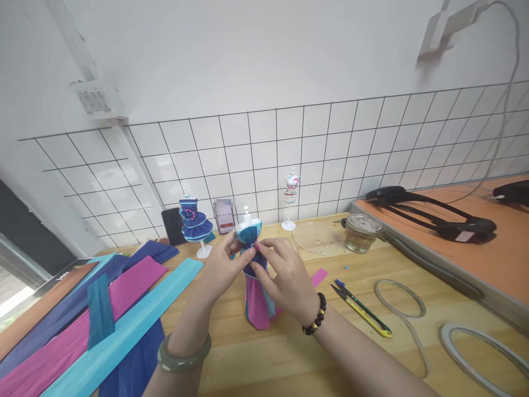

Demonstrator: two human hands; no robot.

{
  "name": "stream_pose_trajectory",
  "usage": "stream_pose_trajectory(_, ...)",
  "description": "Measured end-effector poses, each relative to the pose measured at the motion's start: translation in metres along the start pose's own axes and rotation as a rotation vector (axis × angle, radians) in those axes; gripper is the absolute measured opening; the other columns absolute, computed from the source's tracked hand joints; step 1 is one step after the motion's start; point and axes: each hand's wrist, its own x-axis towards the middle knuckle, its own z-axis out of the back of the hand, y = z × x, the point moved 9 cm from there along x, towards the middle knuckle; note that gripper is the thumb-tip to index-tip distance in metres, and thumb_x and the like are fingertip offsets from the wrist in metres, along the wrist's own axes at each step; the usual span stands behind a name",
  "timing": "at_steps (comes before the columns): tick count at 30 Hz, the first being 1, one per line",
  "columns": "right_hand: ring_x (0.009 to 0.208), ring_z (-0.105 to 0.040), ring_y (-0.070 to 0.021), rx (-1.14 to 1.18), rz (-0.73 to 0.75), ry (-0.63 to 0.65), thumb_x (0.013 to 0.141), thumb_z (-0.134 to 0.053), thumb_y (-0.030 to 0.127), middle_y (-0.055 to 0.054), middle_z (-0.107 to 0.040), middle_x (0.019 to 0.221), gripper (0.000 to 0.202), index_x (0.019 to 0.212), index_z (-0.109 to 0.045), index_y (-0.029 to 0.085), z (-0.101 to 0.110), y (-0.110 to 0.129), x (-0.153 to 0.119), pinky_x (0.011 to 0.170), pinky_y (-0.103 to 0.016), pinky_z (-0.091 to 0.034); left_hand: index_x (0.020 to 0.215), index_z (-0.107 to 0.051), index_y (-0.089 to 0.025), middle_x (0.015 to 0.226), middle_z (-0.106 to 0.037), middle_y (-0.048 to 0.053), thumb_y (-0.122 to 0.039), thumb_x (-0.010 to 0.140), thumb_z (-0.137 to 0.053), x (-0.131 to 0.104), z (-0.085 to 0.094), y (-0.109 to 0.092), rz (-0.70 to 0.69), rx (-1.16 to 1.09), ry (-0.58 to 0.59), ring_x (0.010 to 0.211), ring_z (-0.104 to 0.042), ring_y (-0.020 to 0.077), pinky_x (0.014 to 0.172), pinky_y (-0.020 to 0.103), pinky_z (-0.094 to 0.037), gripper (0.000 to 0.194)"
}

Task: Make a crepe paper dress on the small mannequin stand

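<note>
A miniature dress form [247,216] stands upright on the table in front of me. It wears a small dress [257,306] with a turquoise and dark blue top and a pink, blue and pale blue skirt. My left hand [223,258] is closed around the dress's left side, its thumb pressed to the front of the bodice. Thumb and forefinger of my right hand [285,270] close in from the right, the fingertip at a small pink piece [257,246] on the bodice. Fingers partly hide the bodice, so their exact grip there is hard to see.
Strips of coloured fabric [136,300] lie at left. Behind stand a dressed form [194,226], a phone [225,218] and another form [291,190]. Yellow-handled thread snips [363,314], a lidded glass jar [362,234], a clear round plate [316,237] and tape rolls [483,353] are at right.
</note>
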Motion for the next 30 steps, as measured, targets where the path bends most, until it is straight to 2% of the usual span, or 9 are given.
stream_pose_trajectory(4,0.092,-0.053,-0.0242,0.052,-0.051,-0.048,0.084,-0.051,0.018,-0.011,-0.060,0.098,0.023,0.106,-0.059,0.018,0.003,-0.005,0.000,0.078,-0.043,-0.045,0.112,-0.054,-0.020,0.105,-0.065,0.006,-0.028,0.077,-0.058,0.000,-0.001,-0.001,0.004,0.023,-0.010,0.099,-0.058,0.0205,0.082,0.029,-0.046,0.036)
stream_pose_trajectory(8,0.088,-0.055,-0.0226,0.113,-0.100,-0.071,0.084,-0.052,0.019,-0.009,-0.062,0.093,0.018,0.099,-0.062,0.019,0.006,-0.010,0.002,0.077,-0.041,-0.046,0.115,-0.053,-0.021,0.101,-0.066,0.005,-0.023,0.078,-0.055,0.000,-0.001,0.000,0.001,0.075,-0.021,0.097,-0.059,0.0206,0.081,0.030,-0.047,0.038)
stream_pose_trajectory(15,0.085,-0.057,-0.0212,0.233,-0.161,-0.139,0.084,-0.051,0.019,-0.007,-0.064,0.088,0.017,0.092,-0.067,0.022,0.011,-0.017,0.001,0.076,-0.039,-0.047,0.103,-0.058,-0.021,0.096,-0.065,0.004,-0.024,0.075,-0.056,0.001,0.001,0.002,-0.030,0.113,-0.100,0.091,-0.060,0.0200,0.078,0.030,-0.048,0.028)
stream_pose_trajectory(18,0.084,-0.059,-0.0197,0.423,-0.277,-0.162,0.083,-0.053,0.020,-0.006,-0.065,0.085,0.015,0.085,-0.067,0.022,0.008,-0.029,0.000,0.076,-0.036,-0.048,0.100,-0.059,-0.020,0.092,-0.066,0.004,-0.022,0.074,-0.056,0.001,0.002,0.002,-0.040,0.127,-0.118,0.090,-0.060,0.0195,0.079,0.030,-0.047,0.026)
stream_pose_trajectory(24,0.074,-0.061,-0.0188,0.801,-0.648,-0.155,0.077,-0.060,0.029,-0.004,-0.068,0.076,0.012,0.074,-0.066,0.018,-0.010,-0.055,-0.008,0.070,-0.034,-0.050,0.094,-0.060,-0.020,0.092,-0.067,0.003,-0.021,0.074,-0.056,0.002,0.005,0.004,-0.035,0.125,-0.146,0.092,-0.061,0.0203,0.081,0.031,-0.046,0.021)
stream_pose_trajectory(26,0.072,-0.061,-0.0184,0.847,-0.695,-0.188,0.072,-0.064,0.030,-0.004,-0.067,0.074,0.012,0.073,-0.064,0.018,-0.010,-0.059,-0.010,0.068,-0.033,-0.051,0.093,-0.060,-0.019,0.092,-0.067,0.004,-0.021,0.073,-0.057,0.002,0.006,0.004,-0.024,0.119,-0.155,0.094,-0.061,0.0215,0.082,0.032,-0.046,0.021)
stream_pose_trajectory(30,0.073,-0.061,-0.0178,0.829,-0.683,-0.212,0.071,-0.065,0.031,-0.004,-0.066,0.074,0.014,0.072,-0.061,0.018,-0.008,-0.061,-0.011,0.068,-0.032,-0.051,0.097,-0.062,-0.019,0.097,-0.068,0.005,-0.023,0.072,-0.059,0.002,0.007,0.005,-0.003,0.101,-0.161,0.099,-0.060,0.0233,0.086,0.034,-0.046,0.026)
